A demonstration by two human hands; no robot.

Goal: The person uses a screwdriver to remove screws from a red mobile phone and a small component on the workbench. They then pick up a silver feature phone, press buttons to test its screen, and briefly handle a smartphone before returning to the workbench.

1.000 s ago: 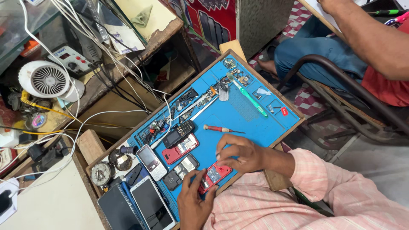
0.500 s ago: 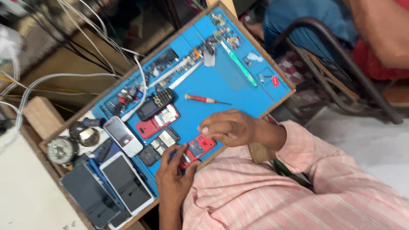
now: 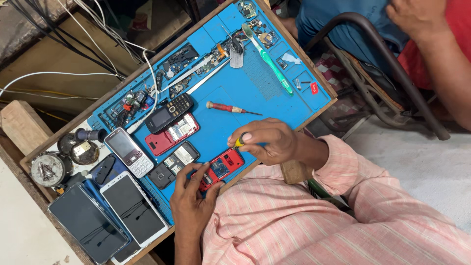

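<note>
Now left hand grips opened red phone at mat near edge; right hand just above it pinches yellow screwdriver, tip on board. Risk: tip slips, gouges board; tiny screws roll off edge toward lap

An opened phone lies at the near edge of the work mat on the desk, between the left hand and the right hand. Behind the right hand lies a screwdriver. Left of the opened phone lie more phones; two smartphones sit at the mat's left end. A toothbrush lies at the far right.
</note>
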